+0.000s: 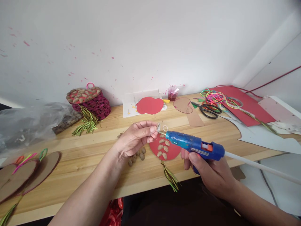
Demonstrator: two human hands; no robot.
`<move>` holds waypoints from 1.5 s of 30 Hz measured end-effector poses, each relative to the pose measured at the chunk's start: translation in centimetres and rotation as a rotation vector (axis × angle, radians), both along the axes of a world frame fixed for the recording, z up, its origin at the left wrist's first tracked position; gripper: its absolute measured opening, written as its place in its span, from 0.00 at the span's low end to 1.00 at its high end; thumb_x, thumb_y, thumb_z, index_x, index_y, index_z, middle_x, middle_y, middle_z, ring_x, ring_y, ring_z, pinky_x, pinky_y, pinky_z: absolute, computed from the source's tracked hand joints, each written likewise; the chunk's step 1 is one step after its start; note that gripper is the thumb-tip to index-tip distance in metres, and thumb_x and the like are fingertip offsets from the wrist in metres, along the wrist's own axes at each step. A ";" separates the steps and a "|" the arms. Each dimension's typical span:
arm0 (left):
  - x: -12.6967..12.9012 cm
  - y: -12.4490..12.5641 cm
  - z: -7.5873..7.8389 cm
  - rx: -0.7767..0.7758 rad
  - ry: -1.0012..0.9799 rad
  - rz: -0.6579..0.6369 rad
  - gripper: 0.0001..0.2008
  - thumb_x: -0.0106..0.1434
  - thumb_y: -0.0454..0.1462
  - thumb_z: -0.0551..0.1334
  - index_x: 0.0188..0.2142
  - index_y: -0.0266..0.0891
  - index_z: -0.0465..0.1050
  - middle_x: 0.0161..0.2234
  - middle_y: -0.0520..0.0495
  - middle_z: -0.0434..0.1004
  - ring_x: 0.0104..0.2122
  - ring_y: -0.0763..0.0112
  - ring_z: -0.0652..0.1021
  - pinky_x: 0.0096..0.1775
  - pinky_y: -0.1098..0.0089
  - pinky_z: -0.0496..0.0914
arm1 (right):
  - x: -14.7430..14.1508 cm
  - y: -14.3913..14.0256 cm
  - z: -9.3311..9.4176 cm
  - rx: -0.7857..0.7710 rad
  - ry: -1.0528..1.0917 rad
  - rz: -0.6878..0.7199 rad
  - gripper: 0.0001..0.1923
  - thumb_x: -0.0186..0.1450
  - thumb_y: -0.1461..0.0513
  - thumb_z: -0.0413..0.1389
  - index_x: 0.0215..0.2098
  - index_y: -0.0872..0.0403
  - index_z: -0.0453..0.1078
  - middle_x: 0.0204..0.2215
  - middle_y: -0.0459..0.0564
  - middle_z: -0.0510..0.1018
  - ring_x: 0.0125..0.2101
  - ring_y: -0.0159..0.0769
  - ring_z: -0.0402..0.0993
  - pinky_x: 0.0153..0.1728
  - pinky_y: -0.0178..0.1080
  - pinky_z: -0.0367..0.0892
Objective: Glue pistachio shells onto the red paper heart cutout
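Above the table, my left hand [141,133] pinches a small pale brown nut shell [158,126] between thumb and fingertips. A blue hot glue gun [185,142] is gripped in my right hand [209,169], its nozzle tip at the pinched shell. From its back end sticks out a long white glue stick [261,167]. Below the gun lies a red disc [174,154] with rows of nut shells on it; the gun and hands hide part of it. A green and yellow tassel [171,176] hangs from the disc's near edge. Loose nut shells [142,156] lie under my left wrist.
At the back stand a purple bundle [94,106] topped with shells and a cup of red liquid [173,93]. Black-handled scissors [208,111], tangled colourful cord [215,98] and red card [254,110] lie right. Left are a plastic bag [35,122] and tasselled cardboard discs [42,172].
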State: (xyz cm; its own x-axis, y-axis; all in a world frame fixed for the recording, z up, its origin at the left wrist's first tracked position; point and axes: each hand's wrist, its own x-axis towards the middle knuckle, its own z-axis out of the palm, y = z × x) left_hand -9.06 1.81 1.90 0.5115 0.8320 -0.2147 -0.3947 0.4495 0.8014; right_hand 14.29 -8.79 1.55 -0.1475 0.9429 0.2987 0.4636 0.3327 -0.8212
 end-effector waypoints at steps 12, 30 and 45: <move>0.0 0.0 0.0 0.010 0.005 -0.001 0.16 0.48 0.35 0.79 0.36 0.33 0.81 0.25 0.49 0.78 0.24 0.78 0.77 0.28 0.78 0.73 | 0.1 -0.1 -0.1 0.005 -0.007 0.006 0.18 0.72 0.56 0.50 0.27 0.52 0.70 0.23 0.49 0.76 0.22 0.34 0.70 0.23 0.38 0.64; -0.1 0.1 -0.2 0.037 0.000 -0.018 0.14 0.50 0.35 0.78 0.36 0.34 0.82 0.24 0.48 0.78 0.24 0.77 0.76 0.28 0.78 0.72 | 0.2 -0.1 -0.2 -0.003 0.012 0.009 0.17 0.73 0.56 0.50 0.29 0.53 0.70 0.23 0.48 0.75 0.22 0.33 0.68 0.24 0.38 0.62; -0.1 0.1 -0.2 0.032 -0.017 -0.018 0.13 0.50 0.35 0.78 0.35 0.35 0.82 0.24 0.49 0.79 0.24 0.78 0.77 0.28 0.79 0.73 | 0.0 0.1 0.0 0.031 0.030 0.015 0.16 0.72 0.56 0.51 0.28 0.52 0.71 0.22 0.47 0.75 0.19 0.32 0.66 0.20 0.37 0.61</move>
